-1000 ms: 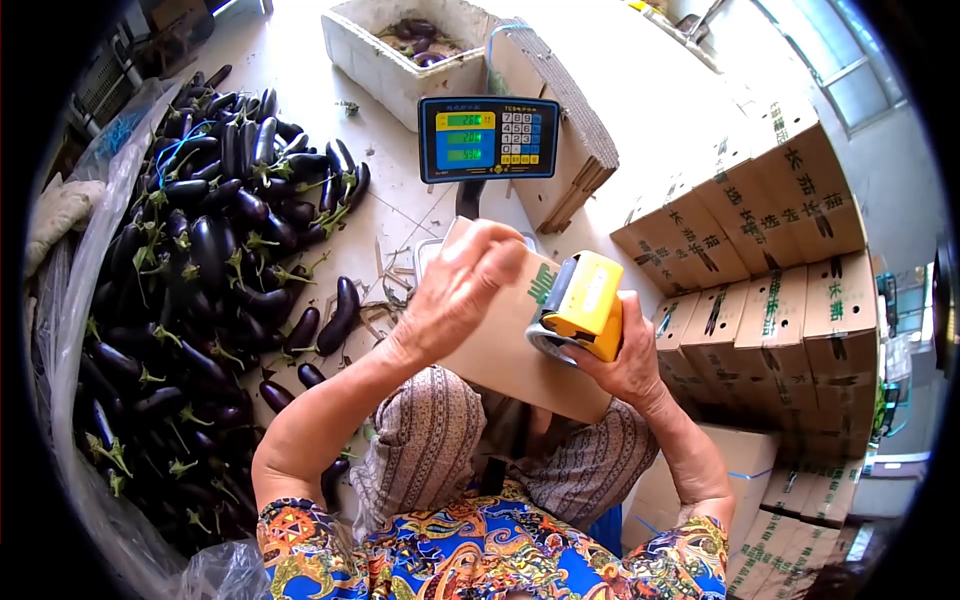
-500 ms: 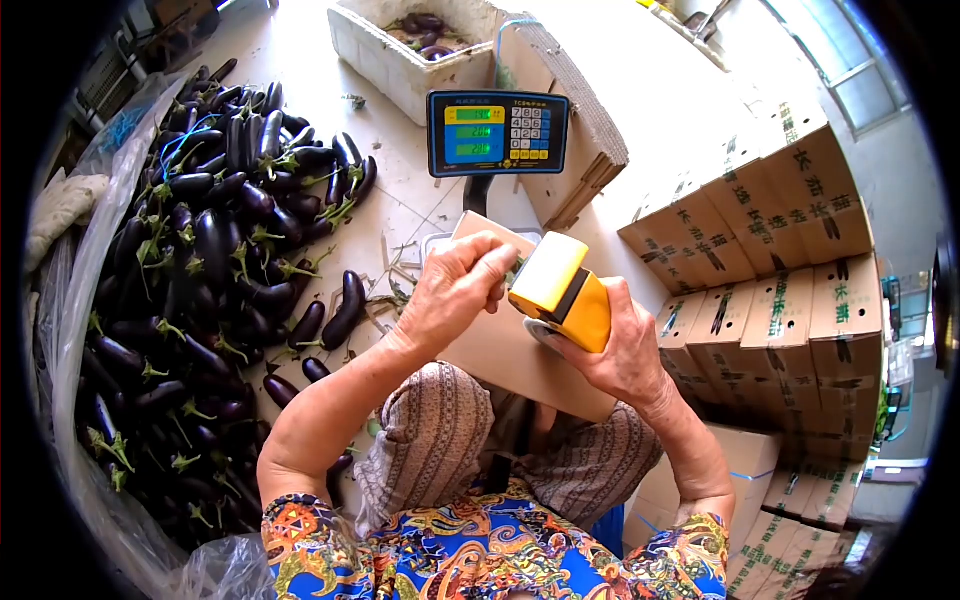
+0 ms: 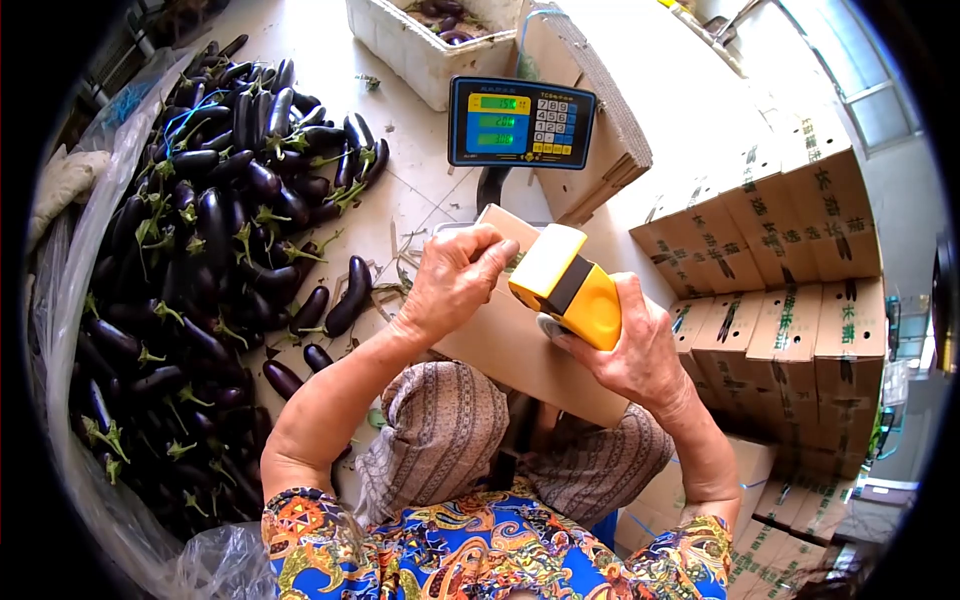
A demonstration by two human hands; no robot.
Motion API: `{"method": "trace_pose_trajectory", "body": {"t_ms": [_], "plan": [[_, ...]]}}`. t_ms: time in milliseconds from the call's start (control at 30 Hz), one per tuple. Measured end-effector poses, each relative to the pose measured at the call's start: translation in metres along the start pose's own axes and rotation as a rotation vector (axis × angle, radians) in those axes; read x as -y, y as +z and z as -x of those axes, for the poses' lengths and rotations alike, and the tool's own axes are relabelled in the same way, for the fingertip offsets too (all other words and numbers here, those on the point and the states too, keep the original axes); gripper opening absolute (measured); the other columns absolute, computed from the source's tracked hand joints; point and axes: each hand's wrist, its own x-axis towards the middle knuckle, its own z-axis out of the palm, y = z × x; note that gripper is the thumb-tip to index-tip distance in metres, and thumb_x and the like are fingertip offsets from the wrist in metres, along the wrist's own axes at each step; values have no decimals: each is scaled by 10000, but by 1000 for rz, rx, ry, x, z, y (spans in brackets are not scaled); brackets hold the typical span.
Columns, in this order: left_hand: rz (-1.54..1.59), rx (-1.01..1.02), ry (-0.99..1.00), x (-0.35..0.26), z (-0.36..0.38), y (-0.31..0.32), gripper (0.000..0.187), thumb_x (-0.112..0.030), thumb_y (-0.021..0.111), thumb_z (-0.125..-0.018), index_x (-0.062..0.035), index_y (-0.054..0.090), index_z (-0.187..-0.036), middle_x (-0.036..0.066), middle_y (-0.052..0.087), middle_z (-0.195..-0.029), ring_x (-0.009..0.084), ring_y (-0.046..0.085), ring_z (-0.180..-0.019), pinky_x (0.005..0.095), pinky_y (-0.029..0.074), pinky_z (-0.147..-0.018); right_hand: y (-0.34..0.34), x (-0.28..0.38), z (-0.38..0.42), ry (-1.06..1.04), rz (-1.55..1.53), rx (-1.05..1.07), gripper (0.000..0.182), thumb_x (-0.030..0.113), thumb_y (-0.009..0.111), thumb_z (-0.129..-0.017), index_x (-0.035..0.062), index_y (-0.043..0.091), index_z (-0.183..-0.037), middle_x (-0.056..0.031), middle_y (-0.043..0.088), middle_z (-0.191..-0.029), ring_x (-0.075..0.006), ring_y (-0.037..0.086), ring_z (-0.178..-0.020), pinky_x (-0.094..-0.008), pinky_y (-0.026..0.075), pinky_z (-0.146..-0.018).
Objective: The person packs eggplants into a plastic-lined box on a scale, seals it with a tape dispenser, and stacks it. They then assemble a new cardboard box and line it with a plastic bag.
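Observation:
My right hand (image 3: 640,345) grips a yellow tape dispenser (image 3: 590,305) with a black band, from its right side. It is tilted above a brown cardboard box (image 3: 500,335) that stands in front of my knees. My left hand (image 3: 455,280) is closed, thumb and fingers pinched, close to the dispenser's left end. A small dark-green bit shows at those fingertips, too small to make out. Behind the box rises a scale display (image 3: 520,122) with green lit readouts and a keypad.
A large heap of eggplants (image 3: 210,240) lies on plastic sheeting (image 3: 60,360) to the left. At the back are a white foam box (image 3: 400,50) with eggplants inside and folded cardboard (image 3: 590,110). Stacked printed cartons (image 3: 780,320) line the right side.
The view has shifted slightly, so the surroundings sit further right. The left hand stays pinched beside the dispenser, and the right hand keeps its grip. The figures on the scale display differ.

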Motion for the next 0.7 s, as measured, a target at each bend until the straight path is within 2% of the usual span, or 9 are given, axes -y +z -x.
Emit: {"method": "trace_pose_trajectory", "body": {"t_ms": [67,133,200,233,367,467,700], "plan": [[19,24,-77,0,2,-10,221,-173,600,-967,9,676,-867,-16,551,-607,36,477,-525,215,397,-477,-5,9,-3,-17,13,26,581,300,842,-731,-1,478,-1070,-217,646,-877,-403,681,-821,-431,571,-703],[46,-43,-64,3,-1,-30,207,-162,602,-958,3,684,-862,-43,528,-596,24,442,-506,208,349,-450,-8,10,-2,-12,52,61,581,304,852,-728,6,478,-1058,-209,644,-885,-402,681,-838,-428,571,-710],[154,-152,-177,14,-2,-57,195,-152,608,-951,-9,666,-833,-56,493,-587,18,393,-481,199,306,-430,-13,6,3,13,119,103,592,310,855,-721,6,480,-1063,-215,642,-894,-405,677,-855,-435,569,-727],[170,-187,-192,27,-3,-76,189,-146,605,-952,-22,657,-820,-64,471,-585,16,371,-480,192,290,-429,-14,0,7,-39,173,105,661,392,824,-730,-16,476,-1116,-243,655,-870,-409,687,-812,-439,580,-726],[313,-231,-275,68,3,-128,216,-146,587,-970,-62,623,-774,-82,410,-593,11,320,-485,178,257,-439,-18,3,15,22,214,182,645,422,807,-748,-11,486,-1101,-243,658,-863,-400,697,-789,-446,589,-697],[285,-213,-342,83,2,-124,210,-142,585,-972,-66,616,-779,-82,415,-603,9,320,-487,182,263,-440,-16,5,7,39,244,210,631,404,802,-755,-17,488,-1104,-244,659,-863,-395,699,-789,-443,591,-705],[407,-210,-347,132,-2,-113,225,-194,602,-969,-84,617,-773,-80,441,-592,24,340,-476,199,274,-439,-12,11,-4,59,279,237,584,354,797,-749,-25,499,-1078,-242,656,-849,-382,701,-777,-434,587,-705]]}}
